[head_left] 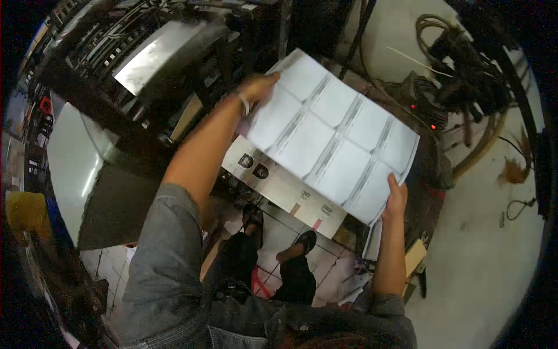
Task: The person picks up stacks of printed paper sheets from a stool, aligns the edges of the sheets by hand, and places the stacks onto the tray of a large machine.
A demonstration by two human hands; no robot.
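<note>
A large white printed sheet (331,131), divided into several rounded panels by grey bands, is stretched between my two hands. My left hand (261,90) grips its upper left edge, a pale band around the wrist. At the lower right corner, my right hand (396,198) is closed on the same sheet with the thumb on top. Whether it is one sheet or a stack, I cannot tell. Under its near edge lies a cream printed board (279,189) with dark emblems and small red marks, partly covered by the sheet.
A dark machine with a shiny metal plate (160,55) stands at the left, above a curved pale panel (72,157). Cables and hoses (482,157) hang along the right wall, near small red lights (433,126). Papers (351,285) lie low beside my feet on the tiled floor (279,256).
</note>
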